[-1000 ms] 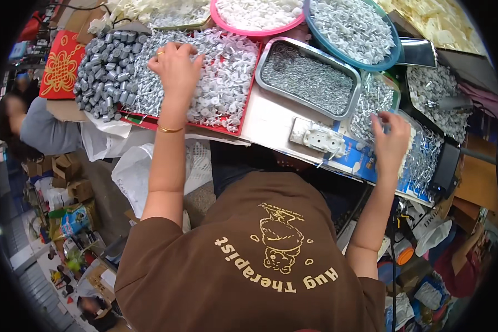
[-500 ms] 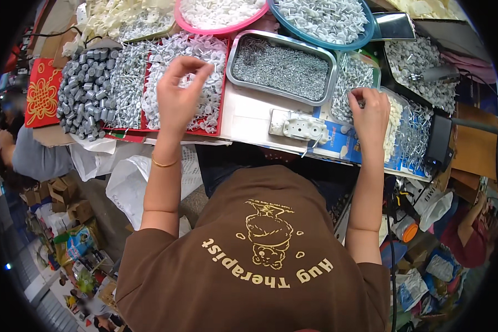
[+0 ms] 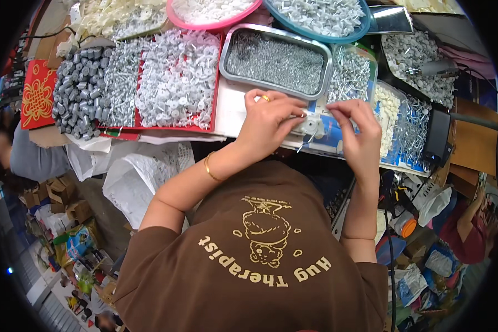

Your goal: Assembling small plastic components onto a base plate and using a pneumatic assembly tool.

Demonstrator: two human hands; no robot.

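Note:
My left hand (image 3: 271, 120) reaches over the left end of a small white plastic block (image 3: 314, 126), covering part of it. Its thumb and fingertips are pinched together at the block; whatever they hold is too small to name. Just right of the block, my right hand (image 3: 361, 130) has thumb and forefinger drawn together, and what is between them cannot be made out. A thin metal piece sticks out from the block's near side. Behind the hands stands a metal tray (image 3: 224, 58) of small silvery pieces. Loose nails (image 3: 349, 74) fill a clear container beside it.
A red box (image 3: 216, 91) of white nail clips stands left, beside nails and grey cylinders (image 3: 82, 91). Pink (image 3: 216, 26) and blue (image 3: 315, 37) basins stand at the back. Cream pieces (image 3: 387, 113), more nails (image 3: 415, 130) and a black device (image 3: 438, 138) are right.
My left hand has moved right and down, from above the red box of white clips to the white block. My right hand has shifted slightly left and down from the nail container toward the block.

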